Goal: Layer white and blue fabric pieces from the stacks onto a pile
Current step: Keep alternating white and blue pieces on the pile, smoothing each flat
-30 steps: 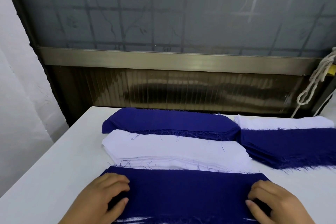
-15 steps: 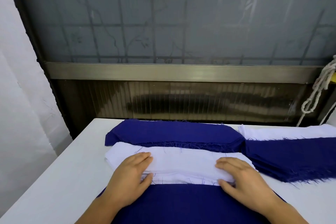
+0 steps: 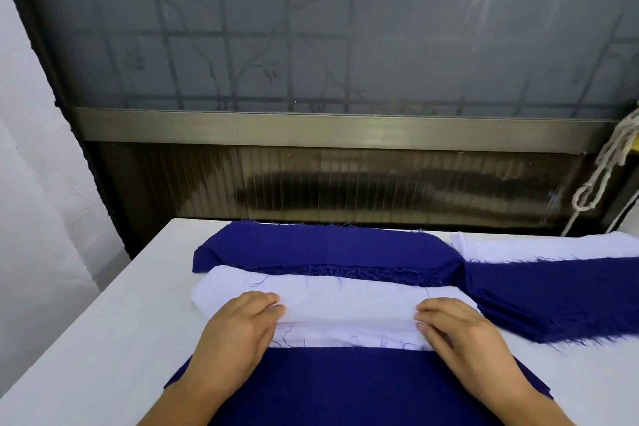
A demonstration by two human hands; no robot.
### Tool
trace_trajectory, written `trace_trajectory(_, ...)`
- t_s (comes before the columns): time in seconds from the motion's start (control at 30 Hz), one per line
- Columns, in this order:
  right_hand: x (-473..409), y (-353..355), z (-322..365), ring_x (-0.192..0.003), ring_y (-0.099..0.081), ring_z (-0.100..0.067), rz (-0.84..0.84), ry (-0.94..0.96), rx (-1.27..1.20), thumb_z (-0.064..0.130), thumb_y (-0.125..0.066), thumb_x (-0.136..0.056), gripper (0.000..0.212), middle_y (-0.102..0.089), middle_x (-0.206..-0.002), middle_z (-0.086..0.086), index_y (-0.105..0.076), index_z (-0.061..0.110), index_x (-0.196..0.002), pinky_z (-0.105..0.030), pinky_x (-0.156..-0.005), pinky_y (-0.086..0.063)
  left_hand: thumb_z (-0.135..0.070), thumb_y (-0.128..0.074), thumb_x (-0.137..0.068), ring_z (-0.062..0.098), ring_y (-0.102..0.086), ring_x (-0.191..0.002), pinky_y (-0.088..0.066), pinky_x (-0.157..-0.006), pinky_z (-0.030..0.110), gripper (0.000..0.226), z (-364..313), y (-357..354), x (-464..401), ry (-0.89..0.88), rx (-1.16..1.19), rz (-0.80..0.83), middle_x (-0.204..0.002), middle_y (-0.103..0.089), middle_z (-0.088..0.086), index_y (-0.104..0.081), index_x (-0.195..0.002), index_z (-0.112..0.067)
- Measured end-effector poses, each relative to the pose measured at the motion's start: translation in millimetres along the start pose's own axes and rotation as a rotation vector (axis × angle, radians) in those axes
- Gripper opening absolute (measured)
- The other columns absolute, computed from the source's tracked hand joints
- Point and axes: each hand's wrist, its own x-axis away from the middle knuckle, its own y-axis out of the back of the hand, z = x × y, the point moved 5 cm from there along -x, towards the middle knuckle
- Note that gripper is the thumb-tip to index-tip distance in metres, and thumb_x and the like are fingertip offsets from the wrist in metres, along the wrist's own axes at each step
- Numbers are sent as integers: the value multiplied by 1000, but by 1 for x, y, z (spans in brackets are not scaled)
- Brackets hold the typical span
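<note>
At the white stack, left hand and right hand pinch its top piece; next, lifting it onto the near blue pile.

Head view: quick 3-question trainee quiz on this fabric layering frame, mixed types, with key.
1. True or false: the left hand and right hand both touch the white stack.
2. What colour is the top of the near pile?
   A white
   B blue
   C grey
3. Fill in: behind the white stack lies a ___ stack.

Key:
1. true
2. B
3. blue
</note>
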Motion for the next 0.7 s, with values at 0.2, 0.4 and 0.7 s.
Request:
trace_trajectory(0.2, 4, 0, 1, -92, -54, 3, 40, -78, -107, -2, -83, -67, 35, -59, -91, 24, -65, 26, -80, -10, -74, -43, -2, -88, -57, 9, -58, -72, -48, -55, 19, 37, 1, 3, 5, 62, 110, 7, -85, -63, -12, -75, -85, -21)
trace_trajectory(0.4, 9, 10, 5, -97, -59, -3, 33, -96, -195, 2, -70, -84, 25, -64, -96, 20, -70, 27, -87, -13, -76, -45, -24, -48, -86, 4, -53, -79, -45, -63, 15, 28, 6, 7, 8, 57, 167, -33, -90, -61, -15, -75, -92, -21)
trace_trajectory(0.7, 16, 50, 24, -85, -61, 2, -60, -122, -205, 3, -69, -80, 23, -64, -89, 20, -72, 26, -84, -6, -65, -43, -47, -43, -95, -2, -57, -76, -46, -61, 16, 36, 9, 45, 17, 51, 269, -8, -87, -62, -23, -74, -92, -28)
